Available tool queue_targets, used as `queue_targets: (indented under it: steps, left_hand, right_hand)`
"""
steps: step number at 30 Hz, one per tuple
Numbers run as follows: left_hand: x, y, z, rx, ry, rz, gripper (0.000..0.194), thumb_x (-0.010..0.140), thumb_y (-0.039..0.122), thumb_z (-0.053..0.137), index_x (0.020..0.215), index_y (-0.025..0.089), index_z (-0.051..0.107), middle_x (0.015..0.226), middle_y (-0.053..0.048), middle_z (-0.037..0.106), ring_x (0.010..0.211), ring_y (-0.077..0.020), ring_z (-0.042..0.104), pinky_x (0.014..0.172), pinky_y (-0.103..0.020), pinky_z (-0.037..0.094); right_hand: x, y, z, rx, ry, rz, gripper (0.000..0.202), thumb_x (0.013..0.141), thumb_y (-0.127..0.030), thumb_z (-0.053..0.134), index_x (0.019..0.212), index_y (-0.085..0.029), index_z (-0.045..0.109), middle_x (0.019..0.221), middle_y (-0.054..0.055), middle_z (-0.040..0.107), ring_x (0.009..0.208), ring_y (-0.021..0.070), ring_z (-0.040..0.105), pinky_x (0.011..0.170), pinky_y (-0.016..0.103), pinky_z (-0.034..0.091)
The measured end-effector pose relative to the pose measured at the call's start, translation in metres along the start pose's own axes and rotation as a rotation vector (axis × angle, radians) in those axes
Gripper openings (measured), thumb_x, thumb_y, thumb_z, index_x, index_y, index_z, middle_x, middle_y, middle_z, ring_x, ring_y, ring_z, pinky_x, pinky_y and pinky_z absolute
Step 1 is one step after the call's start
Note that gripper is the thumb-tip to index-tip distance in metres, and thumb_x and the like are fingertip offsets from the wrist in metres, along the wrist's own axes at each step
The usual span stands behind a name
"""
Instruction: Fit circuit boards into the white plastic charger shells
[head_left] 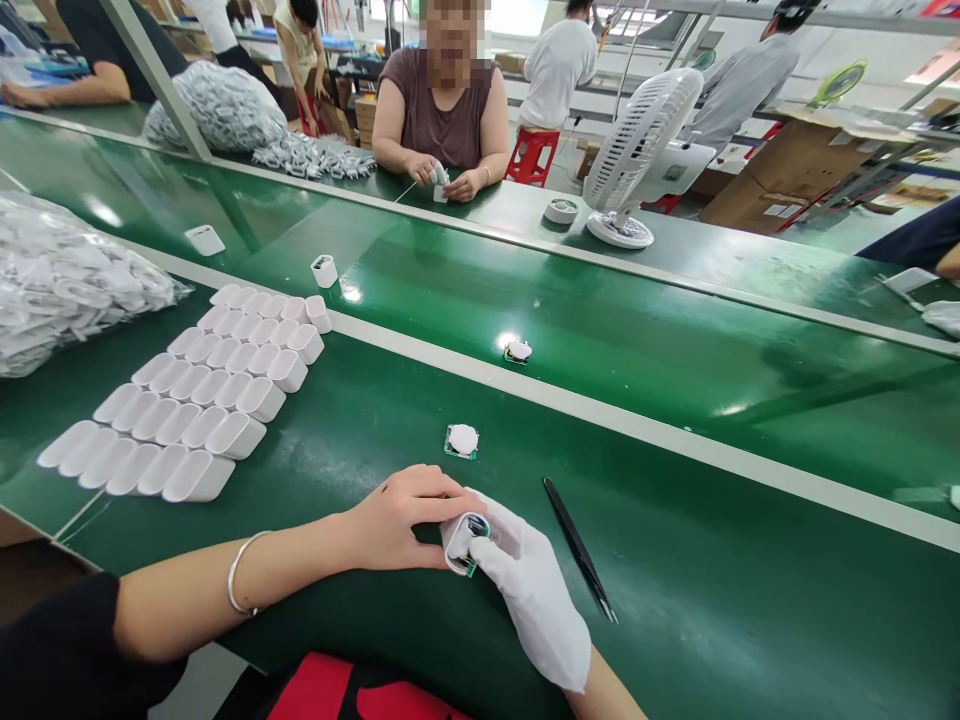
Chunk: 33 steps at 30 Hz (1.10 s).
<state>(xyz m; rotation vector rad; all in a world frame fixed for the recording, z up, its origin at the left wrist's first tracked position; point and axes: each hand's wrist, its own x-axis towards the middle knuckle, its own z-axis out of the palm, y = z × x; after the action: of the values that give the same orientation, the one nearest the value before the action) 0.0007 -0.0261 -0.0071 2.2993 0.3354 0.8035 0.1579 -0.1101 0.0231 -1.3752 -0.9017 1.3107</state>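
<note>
My bare left hand (pixel 397 518) is closed around a small white plastic casing (pixel 452 552), its open end turned toward me. In my right hand (pixel 534 580), covered by a white glove, the thumb presses at that opening on a small green circuit board (pixel 471 569) that sits partly inside the casing. How deep the board sits is hidden by the thumb. Just beyond my hands lies another circuit board with a round white part (pixel 462 440). Black tweezers (pixel 577 545) rest on the green table to the right of my glove, untouched.
Rows of white casings (pixel 202 375) stand at left beside a bag of white parts (pixel 67 285). Across a pale strip, the green belt carries another board (pixel 517 351) and a filled casing (pixel 324 271). A co-worker (pixel 442 110) sits opposite, near a white fan (pixel 637 150).
</note>
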Motion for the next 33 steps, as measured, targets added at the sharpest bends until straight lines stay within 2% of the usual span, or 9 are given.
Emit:
queue_targets:
  steps: [3, 6, 11, 14, 19, 24, 27, 30, 33]
  left_hand:
    - [0.0, 0.0, -0.001, -0.006, -0.032, -0.011, 0.038, 0.082, 0.034, 0.066, 0.116, 0.018, 0.059, 0.101, -0.009, 0.068, 0.082, -0.0171, 0.06, 0.076, -0.029, 0.046]
    - [0.0, -0.001, -0.002, -0.071, -0.064, -0.031, 0.04, 0.082, 0.025, 0.064, 0.12, 0.019, 0.055, 0.111, -0.009, 0.066, 0.09, -0.0176, 0.06, 0.081, -0.029, 0.047]
    - [-0.002, -0.002, -0.003, -0.133, -0.191, -0.25, 0.065, 0.072, 0.011, 0.061, 0.134, 0.017, 0.042, 0.109, -0.006, 0.065, 0.093, -0.0179, 0.057, 0.087, -0.03, 0.049]
    - [-0.002, -0.002, -0.004, -0.134, -0.207, -0.322, 0.068, 0.071, 0.01, 0.06, 0.135, 0.019, 0.04, 0.116, -0.005, 0.062, 0.094, -0.0179, 0.055, 0.089, -0.033, 0.048]
    - [0.001, -0.001, -0.005, -0.175, -0.19, -0.348, 0.05, 0.076, 0.017, 0.063, 0.125, 0.02, 0.051, 0.113, -0.005, 0.065, 0.096, -0.0184, 0.055, 0.088, -0.032, 0.048]
    - [0.005, -0.002, -0.006, -0.178, -0.206, -0.322, 0.032, 0.08, 0.016, 0.062, 0.112, 0.019, 0.061, 0.103, -0.005, 0.067, 0.09, -0.0174, 0.054, 0.085, -0.03, 0.048]
    - [0.006, -0.003, -0.007, -0.166, -0.225, -0.325, 0.025, 0.081, 0.016, 0.061, 0.106, 0.019, 0.063, 0.099, -0.005, 0.068, 0.085, -0.0166, 0.053, 0.081, -0.029, 0.047]
    - [0.005, -0.003, -0.007, -0.162, -0.232, -0.322, 0.029, 0.079, 0.017, 0.065, 0.108, 0.019, 0.063, 0.1, -0.005, 0.068, 0.086, -0.0168, 0.053, 0.081, -0.029, 0.047]
    - [0.003, -0.003, -0.006, -0.163, -0.23, -0.322, 0.041, 0.075, 0.018, 0.072, 0.115, 0.019, 0.06, 0.106, -0.005, 0.067, 0.089, -0.0172, 0.053, 0.082, -0.029, 0.047]
  right_hand:
    - [-0.001, -0.001, 0.002, 0.077, -0.048, 0.159, 0.047, 0.07, -0.047, 0.072, 0.107, -0.018, 0.07, 0.099, 0.009, 0.07, 0.098, 0.0278, 0.063, 0.087, 0.043, 0.051]
    - [-0.002, -0.004, -0.01, -0.086, -0.041, 0.133, 0.047, 0.072, -0.045, 0.07, 0.11, -0.018, 0.069, 0.093, 0.008, 0.071, 0.092, 0.0265, 0.065, 0.082, 0.041, 0.054]
    - [0.004, -0.011, -0.068, -0.972, 0.496, -0.218, 0.041, 0.072, -0.054, 0.062, 0.095, -0.021, 0.073, 0.091, 0.012, 0.07, 0.07, 0.0262, 0.064, 0.055, 0.038, 0.051]
    - [0.006, -0.014, -0.1, -1.225, 0.482, -0.068, 0.034, 0.062, -0.053, 0.069, 0.076, -0.023, 0.074, 0.076, 0.011, 0.071, 0.05, 0.0245, 0.059, 0.035, 0.031, 0.038]
    - [0.006, -0.015, -0.098, -1.119, 0.209, 0.184, 0.025, 0.074, -0.032, 0.057, 0.05, -0.025, 0.059, 0.043, 0.0, 0.057, 0.031, 0.016, 0.048, 0.031, 0.025, 0.034]
    - [0.007, -0.005, -0.08, -1.068, 0.32, -0.054, 0.017, 0.071, -0.025, 0.059, 0.054, -0.026, 0.057, 0.049, -0.002, 0.058, 0.027, 0.0116, 0.042, 0.027, 0.023, 0.028]
    - [0.005, 0.002, -0.076, -0.8, 0.32, -0.079, 0.004, 0.071, -0.024, 0.061, 0.069, -0.027, 0.061, 0.043, -0.007, 0.053, 0.026, 0.0108, 0.04, 0.026, 0.023, 0.029]
    - [0.004, -0.001, -0.064, -0.397, 0.377, -0.034, 0.031, 0.07, -0.033, 0.069, 0.098, -0.021, 0.065, 0.061, -0.003, 0.064, 0.042, 0.0132, 0.054, 0.037, 0.025, 0.044]
    - [0.003, -0.008, -0.043, -0.007, 0.405, 0.034, 0.046, 0.066, -0.05, 0.074, 0.095, -0.016, 0.065, 0.067, 0.0, 0.064, 0.052, 0.0144, 0.059, 0.051, 0.029, 0.052]
